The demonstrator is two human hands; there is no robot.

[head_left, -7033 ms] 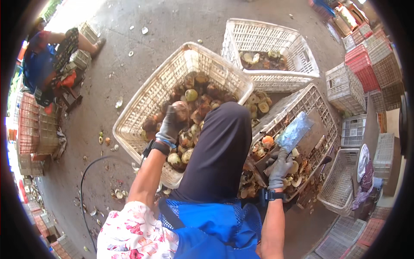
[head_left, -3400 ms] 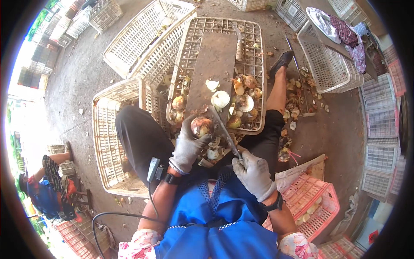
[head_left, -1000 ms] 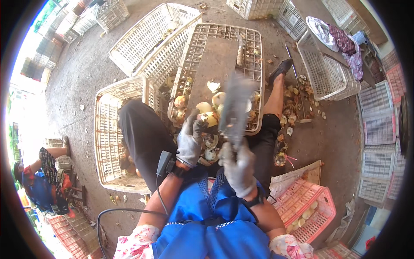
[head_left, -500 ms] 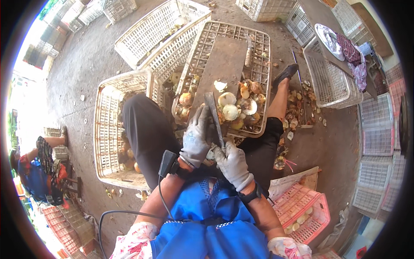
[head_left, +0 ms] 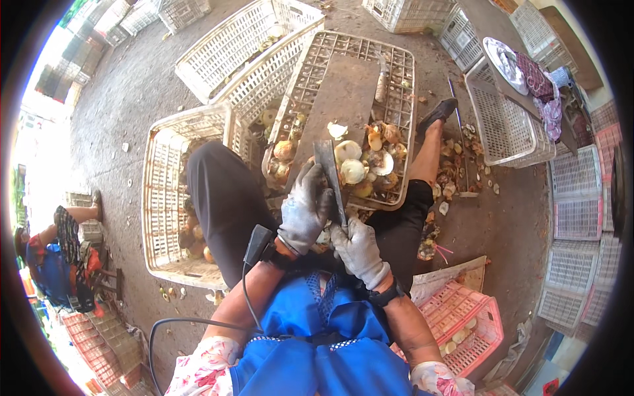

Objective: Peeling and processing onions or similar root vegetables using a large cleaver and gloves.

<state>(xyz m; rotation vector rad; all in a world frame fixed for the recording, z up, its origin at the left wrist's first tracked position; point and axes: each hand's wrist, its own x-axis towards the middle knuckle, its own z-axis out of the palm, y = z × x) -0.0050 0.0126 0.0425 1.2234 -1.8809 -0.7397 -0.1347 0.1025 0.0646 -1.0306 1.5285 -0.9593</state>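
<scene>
Over the near end of a brown board, my gloved right hand [head_left: 358, 254] is closed round the lower end of a long, dark-bladed knife [head_left: 328, 162], whose blade points away from me. My gloved left hand [head_left: 304, 211] has its fingers and thumb closed at the blade's left edge; the fingertips are partly hidden. Just right of the blade lie pale peeled onions [head_left: 353, 171] and brown-skinned ones [head_left: 391, 134]. The board [head_left: 347, 86] rests on an upturned white crate [head_left: 317, 49] between my knees. A second knife [head_left: 381, 79] lies at the board's far right edge.
A white crate [head_left: 148, 204] with onions stands by my left knee, another white crate [head_left: 198, 66] beyond it. The pink crate [head_left: 485, 310] at lower right holds pale onions. Peelings litter the floor beside my right foot [head_left: 438, 115]. Another person [head_left: 56, 264] sits far left.
My left hand has shifted slightly and its thumb now shows beside the blade. The blade is turned a little, showing more of its flat. The onions have stayed put.
</scene>
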